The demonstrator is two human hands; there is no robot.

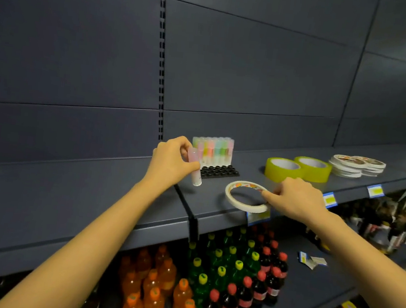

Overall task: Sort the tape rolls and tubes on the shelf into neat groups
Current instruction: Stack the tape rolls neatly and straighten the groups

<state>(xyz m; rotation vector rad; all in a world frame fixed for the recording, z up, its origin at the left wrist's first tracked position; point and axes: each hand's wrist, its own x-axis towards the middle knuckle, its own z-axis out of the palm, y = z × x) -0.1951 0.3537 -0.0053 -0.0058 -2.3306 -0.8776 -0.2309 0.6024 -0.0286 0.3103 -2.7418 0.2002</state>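
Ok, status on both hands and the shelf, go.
Left hand holds pink tube beside black rack. Right hand pinches thin tape roll at shelf front. Yellow rolls behind right hand.

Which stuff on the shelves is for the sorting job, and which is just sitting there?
For the job: pink tube in the left hand; thin tape roll pinched by the right hand; row of coloured tubes; yellow tape rolls; stacked thin tape rolls.
Just there: soda bottles below; price tags.
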